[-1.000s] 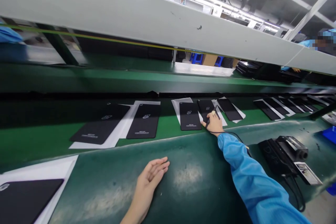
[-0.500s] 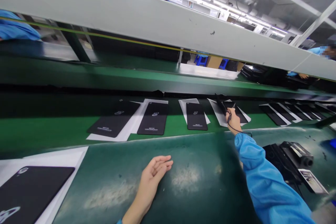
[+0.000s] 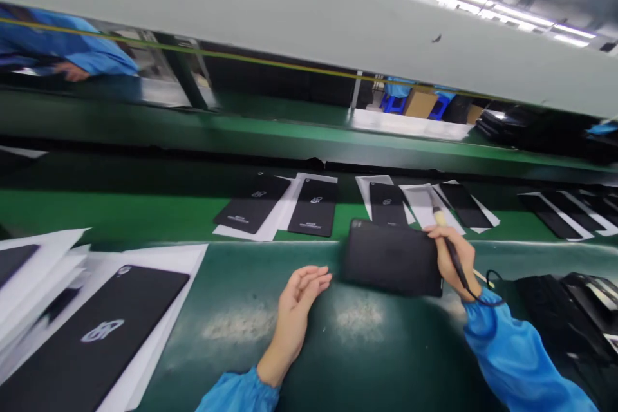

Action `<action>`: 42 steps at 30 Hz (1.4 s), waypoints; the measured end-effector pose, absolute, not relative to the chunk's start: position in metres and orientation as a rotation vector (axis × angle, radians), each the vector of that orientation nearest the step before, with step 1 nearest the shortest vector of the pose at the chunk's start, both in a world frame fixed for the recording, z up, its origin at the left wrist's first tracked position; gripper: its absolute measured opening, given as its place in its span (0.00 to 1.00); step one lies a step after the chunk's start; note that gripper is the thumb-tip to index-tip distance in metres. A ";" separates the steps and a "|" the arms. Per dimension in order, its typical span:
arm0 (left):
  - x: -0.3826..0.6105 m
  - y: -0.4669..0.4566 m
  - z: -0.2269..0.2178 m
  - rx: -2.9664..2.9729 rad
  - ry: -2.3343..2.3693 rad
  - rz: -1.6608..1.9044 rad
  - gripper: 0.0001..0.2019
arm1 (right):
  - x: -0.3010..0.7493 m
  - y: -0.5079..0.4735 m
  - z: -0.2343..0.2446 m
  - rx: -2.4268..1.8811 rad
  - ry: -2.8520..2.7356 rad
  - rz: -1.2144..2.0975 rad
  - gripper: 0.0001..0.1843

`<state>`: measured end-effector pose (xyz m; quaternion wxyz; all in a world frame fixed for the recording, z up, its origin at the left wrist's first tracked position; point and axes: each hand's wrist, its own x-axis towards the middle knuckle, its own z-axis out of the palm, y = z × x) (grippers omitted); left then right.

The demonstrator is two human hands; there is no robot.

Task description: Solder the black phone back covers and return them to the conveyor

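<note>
From my remote seat, the big change on this feed is the right hand (image 3: 456, 261). It has come back from over the belt toward the person, and a black panel (image 3: 391, 259) now lies on the dark green worktop (image 3: 400, 360), just inside the worktop's far edge. That puts the panel off the belt and within the person's own reach, with 1 hand on it and the other free.

The right hand is clamped on the panel's right end, and the same grip closes around a slim corded tool (image 3: 454, 257), its pale tip angled up toward the belt. The tool's black cord (image 3: 487, 293) loops down by the blue cuff (image 3: 483, 315). I cannot tell from here whether the tool's tip touches anything.

The left hand (image 3: 302, 306) rests on the worktop near the panel's left end, not touching it. Its fingers are loosely curled and slightly apart, and it holds nothing.

Beyond the panel, the green conveyor belt (image 3: 145, 212) carries 4 black panels on white sheets, with more lined up further right. A larger black panel (image 3: 91, 335) with a pale logo lies on a white sheet at lower left, beside a fanned stack of white sheets (image 3: 33, 277). A black machine (image 3: 564, 309) sits at the right. A co-worker's blue sleeve (image 3: 82, 51) shows past the grey beam (image 3: 290, 6).
</note>
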<state>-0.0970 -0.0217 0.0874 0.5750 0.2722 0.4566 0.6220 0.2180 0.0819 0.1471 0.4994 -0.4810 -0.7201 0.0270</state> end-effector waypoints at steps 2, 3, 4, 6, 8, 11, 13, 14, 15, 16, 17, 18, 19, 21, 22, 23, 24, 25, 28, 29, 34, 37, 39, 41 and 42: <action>-0.095 -0.023 0.087 0.621 1.052 1.473 0.20 | 0.191 0.061 0.135 -1.080 -1.823 0.263 0.13; -0.094 -0.024 0.087 0.622 1.043 1.457 0.20 | 0.181 0.054 0.129 -1.043 -1.862 0.339 0.12; -0.093 -0.025 0.087 0.627 1.031 1.440 0.19 | 0.173 0.049 0.125 -1.017 -1.900 0.380 0.12; -0.091 -0.026 0.086 0.633 1.012 1.413 0.17 | 0.165 0.045 0.122 -1.003 -1.977 0.358 0.09; -0.090 -0.027 0.085 0.622 0.996 1.397 0.14 | 0.163 0.045 0.124 -1.001 -1.990 0.281 0.11; -0.089 -0.026 0.086 0.587 0.983 1.376 0.15 | 0.164 0.042 0.133 -0.992 -1.822 0.333 0.16; -0.088 -0.026 0.087 0.567 0.984 1.371 0.15 | 0.160 0.034 0.138 -0.980 -1.679 0.520 0.19; -0.088 -0.026 0.088 0.562 0.986 1.370 0.16 | 0.157 0.028 0.139 -0.969 -1.628 0.625 0.20; -0.088 -0.026 0.088 0.559 0.989 1.369 0.15 | 0.154 0.023 0.140 -0.953 -1.595 0.716 0.19; -0.088 -0.026 0.088 0.559 0.990 1.369 0.15 | 0.150 0.017 0.139 -0.939 -1.583 0.784 0.18; -0.088 -0.026 0.088 0.561 0.991 1.368 0.15 | 0.147 0.012 0.138 -0.930 -1.595 0.825 0.16; -0.088 -0.026 0.088 0.565 0.992 1.367 0.15 | 0.144 0.008 0.137 -0.921 -1.629 0.834 0.15; -0.088 -0.026 0.088 0.568 0.991 1.367 0.15 | 0.141 0.004 0.135 -0.900 -1.682 0.814 0.14; -0.088 -0.026 0.087 0.572 0.986 1.371 0.14 | 0.135 0.000 0.133 -0.828 -1.815 0.750 0.12; -0.088 -0.026 0.086 0.572 0.983 1.375 0.14 | 0.131 -0.001 0.132 -0.782 -1.871 0.718 0.12; -0.088 -0.026 0.086 0.572 0.982 1.379 0.14 | 0.127 -0.001 0.131 -0.738 -1.913 0.696 0.12; -0.089 -0.026 0.085 0.573 0.981 1.381 0.14 | 0.124 -0.001 0.131 -0.706 -1.939 0.685 0.14; -0.089 -0.026 0.085 0.575 0.983 1.383 0.14 | 0.120 -0.001 0.130 -0.686 -1.955 0.683 0.15; -0.089 -0.026 0.085 0.577 0.987 1.380 0.14 | 0.114 -0.001 0.127 -0.661 -1.990 0.679 0.17; -0.089 -0.026 0.085 0.576 0.987 1.380 0.14 | 0.113 -0.001 0.125 -0.663 -2.001 0.679 0.17; -0.089 -0.027 0.086 0.577 0.997 1.380 0.14 | 0.110 -0.001 0.120 -0.669 -2.041 0.708 0.17; -0.089 -0.027 0.087 0.581 1.009 1.380 0.14 | 0.109 0.000 0.121 -0.669 -2.052 0.701 0.17; -0.089 -0.027 0.087 0.585 1.014 1.374 0.14 | 0.110 0.001 0.122 -0.667 -2.060 0.707 0.17; -0.089 -0.027 0.087 0.589 1.019 1.371 0.14 | 0.111 0.002 0.123 -0.672 -2.072 0.727 0.17; -0.089 -0.027 0.087 0.591 1.022 1.371 0.14 | 0.111 0.003 0.124 -0.678 -2.076 0.737 0.17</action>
